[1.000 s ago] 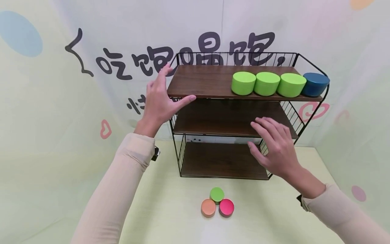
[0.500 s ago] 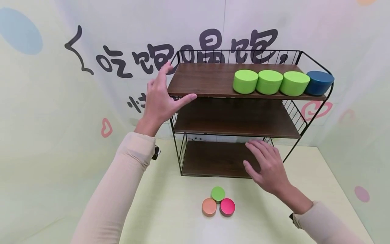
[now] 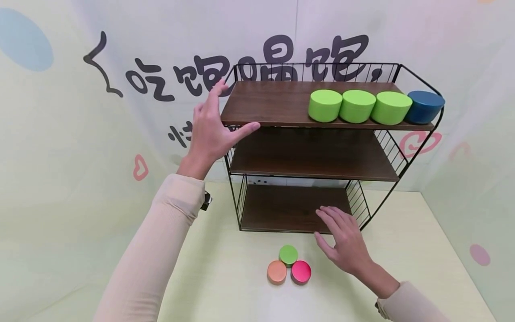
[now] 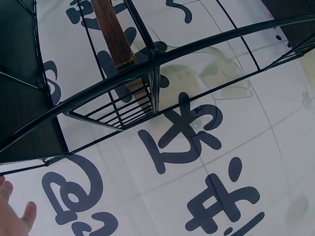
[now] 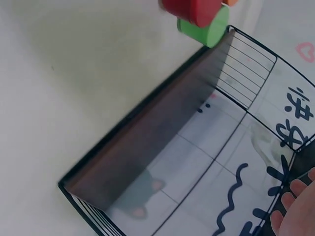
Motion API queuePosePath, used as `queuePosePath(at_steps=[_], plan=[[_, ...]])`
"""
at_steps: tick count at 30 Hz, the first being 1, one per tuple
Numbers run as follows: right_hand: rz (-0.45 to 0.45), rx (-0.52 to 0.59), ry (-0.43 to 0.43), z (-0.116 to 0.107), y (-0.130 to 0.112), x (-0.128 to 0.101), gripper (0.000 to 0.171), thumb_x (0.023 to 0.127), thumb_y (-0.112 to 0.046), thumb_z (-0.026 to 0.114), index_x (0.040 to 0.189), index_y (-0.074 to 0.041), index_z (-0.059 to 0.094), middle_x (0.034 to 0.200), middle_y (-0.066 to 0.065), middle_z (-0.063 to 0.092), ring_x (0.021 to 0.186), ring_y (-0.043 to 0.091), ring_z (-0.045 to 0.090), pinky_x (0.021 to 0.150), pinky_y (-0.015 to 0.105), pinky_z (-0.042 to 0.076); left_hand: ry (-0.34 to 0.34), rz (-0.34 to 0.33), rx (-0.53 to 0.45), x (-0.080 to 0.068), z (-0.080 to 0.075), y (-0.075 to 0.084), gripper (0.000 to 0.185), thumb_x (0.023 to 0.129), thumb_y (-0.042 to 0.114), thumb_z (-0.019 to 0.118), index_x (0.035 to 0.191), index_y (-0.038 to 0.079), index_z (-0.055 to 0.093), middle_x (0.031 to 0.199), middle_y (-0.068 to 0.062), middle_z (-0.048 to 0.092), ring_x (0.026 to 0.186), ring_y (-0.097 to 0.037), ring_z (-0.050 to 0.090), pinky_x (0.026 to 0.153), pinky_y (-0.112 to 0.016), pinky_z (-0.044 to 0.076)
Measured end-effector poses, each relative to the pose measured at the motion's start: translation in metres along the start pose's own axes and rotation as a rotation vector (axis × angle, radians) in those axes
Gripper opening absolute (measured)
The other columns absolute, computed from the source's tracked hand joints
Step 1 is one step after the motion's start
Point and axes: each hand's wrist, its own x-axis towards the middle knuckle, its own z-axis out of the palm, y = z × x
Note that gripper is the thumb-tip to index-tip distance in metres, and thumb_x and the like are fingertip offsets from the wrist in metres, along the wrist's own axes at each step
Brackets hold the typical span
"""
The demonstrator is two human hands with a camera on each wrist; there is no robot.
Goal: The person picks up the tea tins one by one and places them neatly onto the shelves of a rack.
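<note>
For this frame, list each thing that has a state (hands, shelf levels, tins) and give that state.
left hand: open, thumb on the top shelf's front edge
right hand: open, fingers spread, above the table before the bottom shelf
shelf rack: upright
top shelf: holds four tins
three green tins: lidded, upright, in a row
blue tin: lidded, at the right end
small green, orange and pink tins: lidded, clustered on the table

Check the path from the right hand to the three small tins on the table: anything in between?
Nothing visible. The right hand hovers open just right of the pink tin, green tin and orange tin, with only bare table between. The shelf rack stands behind them, off that line.
</note>
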Motion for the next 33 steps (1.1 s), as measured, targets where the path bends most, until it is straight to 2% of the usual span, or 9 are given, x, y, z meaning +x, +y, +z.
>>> queuePosePath(at_steps=[13, 20, 28, 33], plan=[[0.04, 0.026, -0.042, 0.029, -0.001, -0.037, 0.053, 0.1, -0.045, 0.047, 0.131, -0.004, 0.062, 0.129, 0.014, 0.063, 0.121, 0.033, 0.054, 0.095, 0.049, 0.039, 0.003, 0.004, -0.005, 0.0, 0.001, 0.002, 0.107, 0.073, 0.062, 0.08, 0.153, 0.008, 0.033, 0.155, 0.001, 0.041, 0.137, -0.011, 0.041, 0.114, -0.037, 0.021], [0.039, 0.034, -0.062, 0.043, -0.002, -0.054, 0.049, 0.086, -0.026, 0.066, 0.13, -0.004, 0.063, 0.128, 0.014, 0.063, 0.117, 0.036, 0.057, 0.09, 0.054, 0.044, 0.003, -0.002, -0.001, 0.0, 0.001, 0.002, 0.107, 0.073, 0.062, 0.079, 0.153, 0.009, 0.032, 0.154, 0.001, 0.042, 0.137, -0.011, 0.041, 0.114, -0.036, 0.021], [0.088, 0.022, -0.16, 0.054, -0.01, -0.071, 0.051, 0.08, -0.026, 0.076, 0.126, -0.008, 0.065, 0.121, 0.009, 0.067, 0.115, 0.03, 0.06, 0.09, 0.048, 0.047, 0.009, -0.005, -0.004, 0.0, 0.002, 0.001, 0.106, 0.073, 0.061, 0.08, 0.153, 0.009, 0.033, 0.155, 0.001, 0.04, 0.137, -0.012, 0.04, 0.114, -0.036, 0.021], [0.088, 0.025, -0.188, 0.061, -0.014, -0.082, 0.05, 0.079, -0.028, 0.077, 0.124, -0.009, 0.067, 0.119, 0.007, 0.068, 0.113, 0.029, 0.061, 0.089, 0.046, 0.048, 0.009, -0.005, -0.004, 0.0, 0.002, 0.0, 0.106, 0.073, 0.062, 0.079, 0.152, 0.009, 0.034, 0.157, 0.001, 0.038, 0.138, -0.008, 0.038, 0.114, -0.036, 0.021]])
